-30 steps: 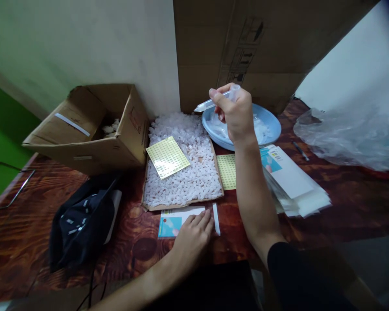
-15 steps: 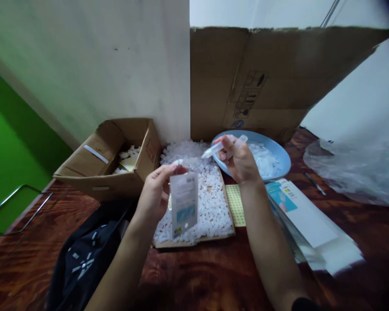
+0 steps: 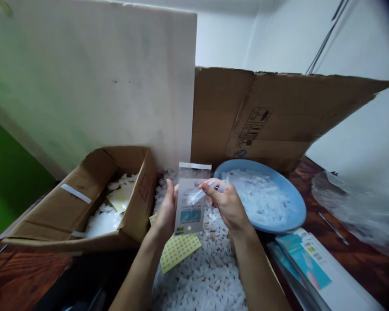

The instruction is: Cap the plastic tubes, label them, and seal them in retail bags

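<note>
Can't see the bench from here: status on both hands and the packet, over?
Left hand gripping printed packet. Right hand holding translucent tube in front of packet's face. Tube hides some print. Yellow sheet beneath, on white pieces.

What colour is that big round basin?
Light blue: the basin shows best in the head view.

Handling signs on large carton [image 3: 278,125]; no words legible.
Beyond the fingers of the right hand [image 3: 229,203]: paired up-arrows [image 3: 254,129], glass sign [image 3: 245,142] below, round blue mark [image 3: 241,153] lowest. Print on card [image 3: 189,216] at fingers of left hand [image 3: 166,209] and on packets [image 3: 337,268] right of both hands: too small to read.
</note>
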